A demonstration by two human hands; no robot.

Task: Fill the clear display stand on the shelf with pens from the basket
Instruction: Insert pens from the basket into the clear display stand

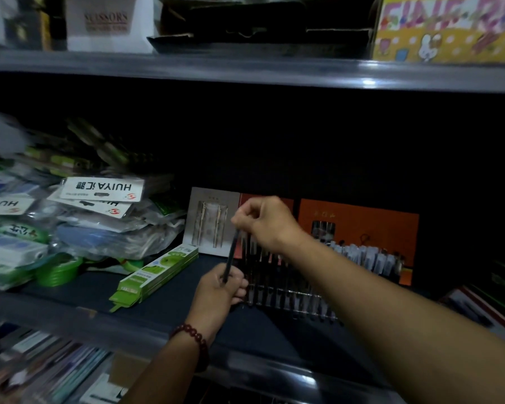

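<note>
A clear display stand (292,298) sits on the dark middle shelf, with several dark pens standing in its slots. My right hand (264,221) pinches the top of a dark pen (231,255) that slants down to the stand's left end. My left hand (220,293), with a red bead bracelet at the wrist, has its fingers curled around the pen's lower end, right against the stand's left edge. The basket is out of view.
A heap of bagged stationery (79,217) and a green flat box (155,275) fill the shelf's left side. Orange gift boxes (359,225) and a white one (209,220) stand behind the stand. The shelf's front edge (123,330) runs below my hands.
</note>
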